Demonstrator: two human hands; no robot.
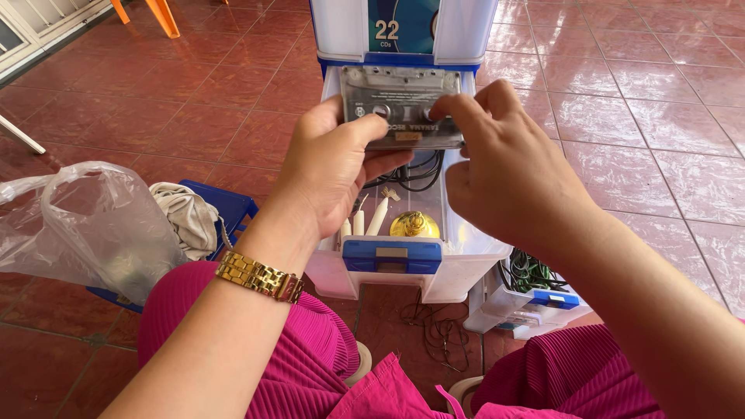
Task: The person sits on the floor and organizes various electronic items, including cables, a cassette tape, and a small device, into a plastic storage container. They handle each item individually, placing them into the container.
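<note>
Nearest the camera, pink pleated cloth (310, 365) over both knees; gold wristwatch (258, 276) on the left wrist. Left hand (330, 174) curled shut around the left end of a clear cassette tape (401, 101), thumb across its front, fingers behind. Right hand (508, 174) pinches the tape's right end, thumb and forefinger closed on the lower front edge, other fingers loose. Tape held level, long axis left to right, face toward the camera, above an open white drawer (403, 268) with a blue handle. Both hands equally near it; neither reaches. In the drawer under the tape: white candles (371, 217), a gold bell (414, 224), black cables (419, 172). Left on the floor, a clear plastic bag (85, 225) beside a blue tray (233, 203) holding grey cloth (186, 213). Right, a second small drawer (528, 304) with green wires. Beyond, the white-and-blue drawer unit (403, 35) on red floor tiles (621, 155); orange chair legs (151, 14) far left.
</note>
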